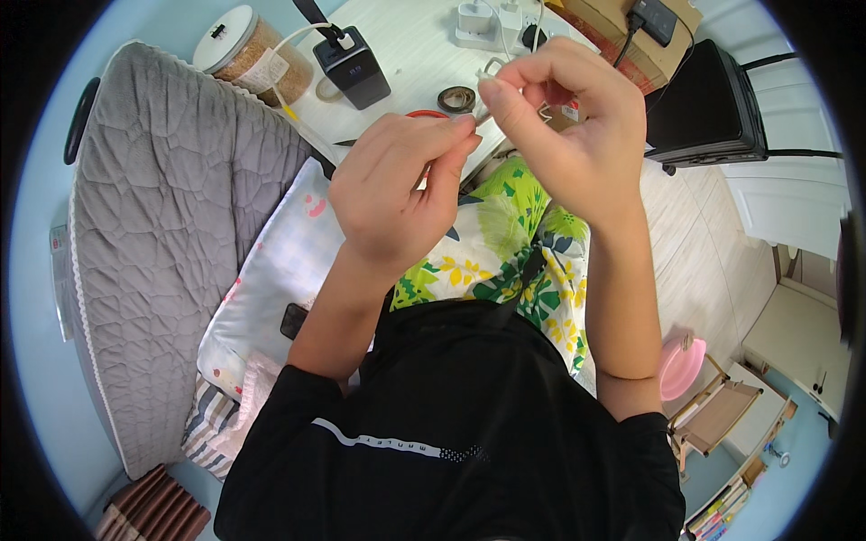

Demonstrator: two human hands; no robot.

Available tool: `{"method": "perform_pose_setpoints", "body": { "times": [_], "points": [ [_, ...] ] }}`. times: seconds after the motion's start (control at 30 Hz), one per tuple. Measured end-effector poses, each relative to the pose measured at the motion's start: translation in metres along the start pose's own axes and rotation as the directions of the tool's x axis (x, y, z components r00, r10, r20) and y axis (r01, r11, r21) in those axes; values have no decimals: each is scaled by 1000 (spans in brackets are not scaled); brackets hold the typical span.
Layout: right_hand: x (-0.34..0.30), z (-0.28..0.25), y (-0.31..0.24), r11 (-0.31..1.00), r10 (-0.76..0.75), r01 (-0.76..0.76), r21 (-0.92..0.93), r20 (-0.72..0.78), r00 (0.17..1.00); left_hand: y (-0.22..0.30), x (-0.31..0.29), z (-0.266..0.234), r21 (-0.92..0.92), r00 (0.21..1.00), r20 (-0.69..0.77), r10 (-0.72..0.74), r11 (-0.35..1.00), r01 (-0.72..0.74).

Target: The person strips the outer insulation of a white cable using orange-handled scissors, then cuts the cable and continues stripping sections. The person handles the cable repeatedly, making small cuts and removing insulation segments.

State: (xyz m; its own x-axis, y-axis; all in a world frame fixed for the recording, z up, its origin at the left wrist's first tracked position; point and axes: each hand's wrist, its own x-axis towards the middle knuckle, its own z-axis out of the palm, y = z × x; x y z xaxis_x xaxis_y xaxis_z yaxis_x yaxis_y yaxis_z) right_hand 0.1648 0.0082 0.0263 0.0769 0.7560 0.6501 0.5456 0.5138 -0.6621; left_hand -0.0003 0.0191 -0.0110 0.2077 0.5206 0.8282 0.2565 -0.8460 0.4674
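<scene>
Both of my hands are raised over my lap at the near edge of the white desk [410, 50]. With thumb and fingertips pressed together, my left hand [392, 185] pinches one end of something thin and pale, mostly hidden by the fingers. My right hand [586, 135], higher and to the right, pinches a thin white cable [492, 65], which loops out past its fingertips. A short gap separates the two hands' fingertips. Just beyond them lies a dark roll of tape [456, 99]. A red-rimmed item [426, 114] is partly covered by my left hand.
On the desk stand a black power bank [352, 68], a lidded clear jar [262, 68] and a white power strip [487, 25]. A cardboard box [586, 45] carries a black device [653, 20]. A black suitcase [708, 108] stands right; grey quilted padding [171, 225] rises left.
</scene>
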Motion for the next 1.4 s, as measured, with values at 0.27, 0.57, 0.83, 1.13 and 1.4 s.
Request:
{"method": "perform_pose_setpoints", "body": {
  "times": [0.27, 0.57, 0.83, 1.13, 1.4],
  "points": [
    [25, -7, 3, 968, 153, -193, 159, 232, 961, 13, -6, 0, -169, 953, -16, -302, 940, 295],
    [11, 13, 12, 954, 284, -256, 158, -194, 939, 7, 0, -2, -40, 993, 15, -120, 992, 121],
    [-56, 25, 23, 786, 384, -316, 530, -19, 923, -2, -4, 4, -170, 987, -36, -157, 974, 149],
    [-45, 48, 26, 198, 233, -372, 907, 325, 916, 15, 3, -4, -601, 767, 175, -617, 550, 580],
    [-43, 58, 32, -11, 153, -426, 905, 423, 893, 6, 0, -8, -732, 697, 302, -650, 310, 607]
  ]
}}
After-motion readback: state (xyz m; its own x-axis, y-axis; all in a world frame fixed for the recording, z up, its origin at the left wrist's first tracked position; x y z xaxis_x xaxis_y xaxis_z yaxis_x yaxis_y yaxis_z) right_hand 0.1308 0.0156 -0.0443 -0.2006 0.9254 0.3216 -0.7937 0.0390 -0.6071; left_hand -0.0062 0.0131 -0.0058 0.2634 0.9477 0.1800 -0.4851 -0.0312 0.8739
